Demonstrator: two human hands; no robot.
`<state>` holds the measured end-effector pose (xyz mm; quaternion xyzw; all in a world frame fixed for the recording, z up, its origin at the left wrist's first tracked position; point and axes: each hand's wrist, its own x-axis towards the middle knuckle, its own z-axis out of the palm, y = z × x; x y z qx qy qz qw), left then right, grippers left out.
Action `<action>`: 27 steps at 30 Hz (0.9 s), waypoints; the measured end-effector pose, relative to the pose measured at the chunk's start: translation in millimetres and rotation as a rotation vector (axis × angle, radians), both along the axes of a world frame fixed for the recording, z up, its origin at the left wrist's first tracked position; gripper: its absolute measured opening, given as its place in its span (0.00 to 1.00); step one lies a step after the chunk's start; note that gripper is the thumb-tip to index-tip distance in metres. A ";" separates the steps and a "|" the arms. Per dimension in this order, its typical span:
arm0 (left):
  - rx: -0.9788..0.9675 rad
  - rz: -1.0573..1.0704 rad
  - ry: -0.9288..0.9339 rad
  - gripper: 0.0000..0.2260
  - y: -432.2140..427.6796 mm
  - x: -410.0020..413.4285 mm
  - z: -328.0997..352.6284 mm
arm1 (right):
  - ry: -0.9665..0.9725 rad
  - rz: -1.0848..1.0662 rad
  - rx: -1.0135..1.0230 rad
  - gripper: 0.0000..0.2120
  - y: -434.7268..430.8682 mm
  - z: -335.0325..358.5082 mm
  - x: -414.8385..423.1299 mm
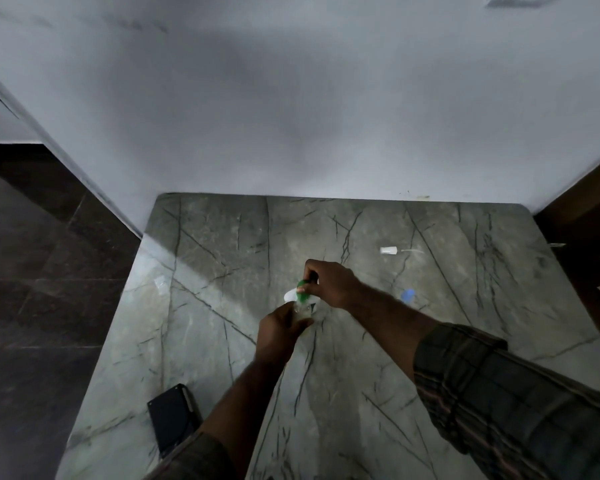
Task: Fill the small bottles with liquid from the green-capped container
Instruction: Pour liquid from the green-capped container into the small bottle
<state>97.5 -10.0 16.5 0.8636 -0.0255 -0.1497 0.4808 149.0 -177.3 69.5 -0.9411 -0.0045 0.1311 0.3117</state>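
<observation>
At the middle of the grey-green marble table (361, 375), my right hand (329, 284) grips the green-capped container (302, 293), tilted with its green cap pointing down. Directly below the cap, my left hand (279, 332) is closed around a small clear bottle (303, 310), only whose top shows above my fingers. Part of the container's white body (290, 294) shows to the left of the cap. Any liquid flow is too small to tell.
A white spray cap with a thin tube (390, 251) lies at the back right. A blue cap (408, 294) sits right of my right forearm. A small clear item (160, 284) lies at the left edge, a black box (172, 415) at the front left. A wall (291, 116) backs the table.
</observation>
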 end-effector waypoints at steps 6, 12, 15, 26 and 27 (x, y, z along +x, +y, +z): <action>0.023 -0.010 0.013 0.15 0.8 -3.2 -1.2 | 0.023 0.018 -0.030 0.13 4.5 -3.2 -0.6; 0.013 -0.008 0.007 0.17 -0.2 -2.4 2.0 | 0.025 0.007 0.016 0.13 0.4 -2.3 0.4; 0.014 -0.012 0.019 0.17 0.8 -4.1 -1.2 | 0.011 0.010 -0.011 0.12 3.1 -5.7 -4.1; 0.005 0.000 0.052 0.17 0.6 -3.9 1.0 | 0.007 -0.019 -0.010 0.12 5.7 -6.5 -9.0; 0.006 0.005 0.053 0.17 0.0 -4.3 0.2 | 0.014 -0.017 -0.014 0.12 6.4 -5.3 -9.3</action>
